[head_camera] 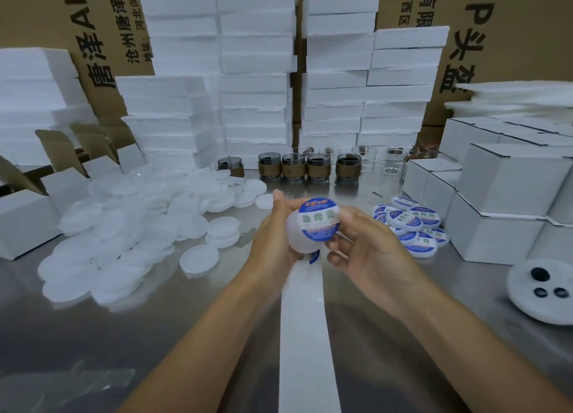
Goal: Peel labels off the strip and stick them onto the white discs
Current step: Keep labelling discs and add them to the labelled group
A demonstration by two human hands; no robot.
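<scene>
Steel table (93, 335); foam blocks (257, 81) and printed cartons (93, 25) stacked behind. Mid-frame: five brown-sleeved jars (293, 168) in a row. Lower right: white dish (527, 307) carrying three dark pieces. Loose discs (124, 236) heaped left, labelled discs (412, 223) right. Centre: left hand (273, 239) grips a white disc (294, 236) above the strip (305, 335); right hand (362, 248) pinches a blue label (319, 220) over it.

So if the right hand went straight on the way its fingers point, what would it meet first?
The right hand meets the round blue label it pinches first, probably on the white plastic disc the left hand holds.
</scene>
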